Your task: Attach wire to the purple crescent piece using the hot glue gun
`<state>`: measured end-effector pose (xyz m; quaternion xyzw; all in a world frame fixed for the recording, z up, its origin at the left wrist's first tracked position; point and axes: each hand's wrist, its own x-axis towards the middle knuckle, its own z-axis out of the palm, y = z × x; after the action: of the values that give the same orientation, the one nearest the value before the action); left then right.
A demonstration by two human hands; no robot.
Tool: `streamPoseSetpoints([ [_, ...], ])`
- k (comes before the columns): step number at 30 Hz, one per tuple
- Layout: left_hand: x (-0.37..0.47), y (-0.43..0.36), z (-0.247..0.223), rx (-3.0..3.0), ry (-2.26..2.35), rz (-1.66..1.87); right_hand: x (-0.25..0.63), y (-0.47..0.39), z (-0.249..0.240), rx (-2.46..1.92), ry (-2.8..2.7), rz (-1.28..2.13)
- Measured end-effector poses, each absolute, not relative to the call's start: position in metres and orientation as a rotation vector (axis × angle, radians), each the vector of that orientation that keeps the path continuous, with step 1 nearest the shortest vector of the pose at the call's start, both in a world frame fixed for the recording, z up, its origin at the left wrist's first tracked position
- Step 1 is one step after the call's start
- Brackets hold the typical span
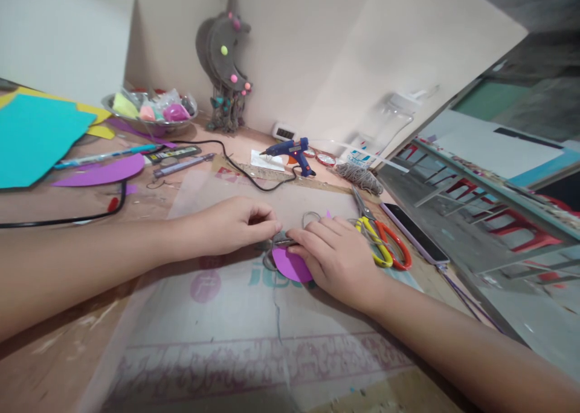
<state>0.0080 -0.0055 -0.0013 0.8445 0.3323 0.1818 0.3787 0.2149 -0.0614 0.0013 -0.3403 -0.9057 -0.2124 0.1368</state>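
A purple paper piece lies on the translucent printed sheet, partly under my right hand. The fingers of that hand are bent over a small grey, thread-wrapped item at the paper's upper edge. From the left, my left hand reaches the same item, thumb and forefinger pinched close to its end; what they hold is too small to make out. Grey yarn loops around the item, and a loose strand runs down the sheet.
Yellow- and orange-handled scissors and a phone lie at right. Behind are a blue glue gun with its cord, a yarn bundle and a bowl of coloured clay. Cyan paper lies left.
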Motion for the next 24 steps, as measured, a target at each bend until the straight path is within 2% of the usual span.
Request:
streamPoseSetpoints([
  [10,0.0079,-0.0056,-0.0028,2.171,0.831,0.467,0.2189,-0.0643,0.0015,-0.976,-2.707,-0.74],
  [24,0.0069,-0.0053,-0.0026,2.143,0.841,0.471,0.2164,-0.0597,-0.0005,-0.983,-2.541,-0.529],
])
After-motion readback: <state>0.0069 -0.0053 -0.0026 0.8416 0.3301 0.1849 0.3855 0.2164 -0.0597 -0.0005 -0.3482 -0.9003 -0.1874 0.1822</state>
